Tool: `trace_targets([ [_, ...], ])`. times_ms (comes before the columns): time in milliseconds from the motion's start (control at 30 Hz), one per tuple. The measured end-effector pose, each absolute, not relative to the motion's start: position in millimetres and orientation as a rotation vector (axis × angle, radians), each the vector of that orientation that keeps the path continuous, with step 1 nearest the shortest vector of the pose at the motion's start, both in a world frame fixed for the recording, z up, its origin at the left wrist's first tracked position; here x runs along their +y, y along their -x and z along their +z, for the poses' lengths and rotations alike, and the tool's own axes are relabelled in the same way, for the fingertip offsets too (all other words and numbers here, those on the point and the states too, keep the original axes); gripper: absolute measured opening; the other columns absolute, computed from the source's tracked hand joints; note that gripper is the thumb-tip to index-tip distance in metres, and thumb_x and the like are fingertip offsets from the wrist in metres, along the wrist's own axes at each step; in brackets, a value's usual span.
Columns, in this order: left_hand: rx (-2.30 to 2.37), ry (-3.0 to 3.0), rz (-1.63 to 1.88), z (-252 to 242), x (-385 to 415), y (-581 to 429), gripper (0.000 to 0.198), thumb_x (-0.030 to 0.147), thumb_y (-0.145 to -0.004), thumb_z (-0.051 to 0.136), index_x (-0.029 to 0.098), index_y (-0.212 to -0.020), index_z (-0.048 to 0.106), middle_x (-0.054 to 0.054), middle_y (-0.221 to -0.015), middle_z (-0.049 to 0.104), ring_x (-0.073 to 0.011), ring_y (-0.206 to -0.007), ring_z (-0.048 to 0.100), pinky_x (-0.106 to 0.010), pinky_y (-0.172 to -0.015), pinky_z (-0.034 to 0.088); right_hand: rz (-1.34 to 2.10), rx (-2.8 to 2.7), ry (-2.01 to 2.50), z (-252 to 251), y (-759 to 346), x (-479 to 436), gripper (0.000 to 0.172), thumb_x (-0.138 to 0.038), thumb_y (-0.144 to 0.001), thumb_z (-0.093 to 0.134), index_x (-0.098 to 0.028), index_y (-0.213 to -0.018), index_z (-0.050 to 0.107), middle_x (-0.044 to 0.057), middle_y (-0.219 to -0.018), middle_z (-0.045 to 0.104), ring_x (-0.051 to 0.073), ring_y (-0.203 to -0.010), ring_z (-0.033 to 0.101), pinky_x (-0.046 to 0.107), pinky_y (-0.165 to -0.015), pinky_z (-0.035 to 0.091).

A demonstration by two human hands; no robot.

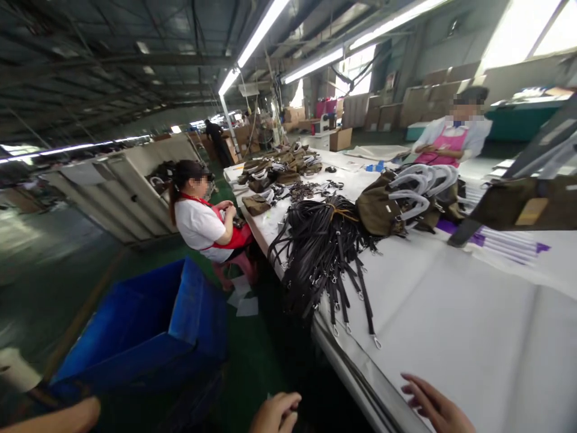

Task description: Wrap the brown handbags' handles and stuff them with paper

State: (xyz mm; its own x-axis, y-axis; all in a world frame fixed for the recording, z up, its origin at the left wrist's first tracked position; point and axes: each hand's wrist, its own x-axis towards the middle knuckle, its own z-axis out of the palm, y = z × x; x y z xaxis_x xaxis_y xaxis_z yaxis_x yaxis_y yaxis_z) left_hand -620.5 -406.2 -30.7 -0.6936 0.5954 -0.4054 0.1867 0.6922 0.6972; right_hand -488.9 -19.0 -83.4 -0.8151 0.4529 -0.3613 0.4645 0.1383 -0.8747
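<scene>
Beyond spread right fingers (422,386), black straps (311,258) on table (451,319), left fingers (286,401) curled, grip unclear.

Right hand (436,402), fingers extended, by near edge of white table (469,325); left hand (276,414), fingers curled, left of edge, grip unclear; black straps (311,258) with metal clips heaped on table, overhanging edge; brown bags (376,207) just beside; blue bin (187,304) at left; seated co-worker in red apron (198,222) beyond; co-worker in pink apron (451,144) across table

The left hand (274,414) seems loosely curled, the right hand (436,405) straight-fingered.
</scene>
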Motion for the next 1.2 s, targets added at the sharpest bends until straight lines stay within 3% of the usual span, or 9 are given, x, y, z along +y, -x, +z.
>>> trace_targets([
  [200,2.345,-0.707,1.039,21,-390,750,0.038,0.036,-0.096,0.049,0.024,-0.126,0.067,-0.007,-0.126,0.070,-0.0206,-0.109,0.068,-0.031,-0.097,0.053,-2.085,2.228,-1.028,-48,595,-41,0.070,-0.075,-0.070,0.064,-0.018,-0.110,0.075,0.013,-0.107,0.076,0.030,-0.094,0.073,0.039,-0.084,0.062],
  [367,2.397,-0.921,1.127,51,-332,868,0.042,0.047,-0.097,0.049,0.024,-0.129,0.066,-0.006,-0.139,0.063,-0.0224,-0.133,0.053,-0.040,-0.119,0.036,-2.418,1.993,-1.118,-31,680,-30,0.065,-0.069,-0.075,0.070,-0.019,-0.116,0.072,0.015,-0.127,0.069,0.032,-0.118,0.065,0.047,-0.107,0.050],
  [467,2.410,-1.034,1.156,64,-288,940,0.045,0.049,-0.098,0.048,0.023,-0.131,0.064,-0.005,-0.141,0.061,-0.0211,-0.135,0.052,-0.038,-0.119,0.035,-2.737,1.773,-1.075,-29,743,-14,0.060,-0.065,-0.075,0.074,-0.020,-0.115,0.071,0.013,-0.130,0.067,0.030,-0.127,0.059,0.046,-0.116,0.041],
  [567,2.430,-1.085,1.170,68,-242,1012,0.046,0.049,-0.099,0.046,0.022,-0.131,0.063,-0.007,-0.139,0.062,-0.0210,-0.134,0.053,-0.037,-0.118,0.037,-2.892,1.688,-1.032,-34,813,7,0.056,-0.063,-0.078,0.072,-0.022,-0.115,0.070,0.011,-0.131,0.066,0.028,-0.129,0.058,0.044,-0.116,0.041],
  [800,2.500,-1.017,1.172,40,-136,1166,0.039,0.043,-0.100,0.051,0.016,-0.126,0.062,-0.013,-0.137,0.061,-0.0266,-0.130,0.055,-0.055,-0.113,0.039,-2.991,1.604,-1.063,-51,965,51,0.035,-0.047,-0.087,0.068,-0.022,-0.112,0.070,0.011,-0.132,0.066,0.026,-0.125,0.061,0.044,-0.113,0.044],
  [1200,2.183,-0.808,0.955,-56,17,1351,0.033,0.042,-0.096,0.059,0.014,-0.114,0.065,-0.009,-0.119,0.066,-0.0250,-0.111,0.064,-0.049,-0.098,0.051,-2.960,1.501,-1.396,-124,1163,127,0.029,-0.037,-0.097,0.058,-0.014,-0.114,0.064,0.011,-0.120,0.068,0.022,-0.114,0.064,0.047,-0.104,0.049],
])
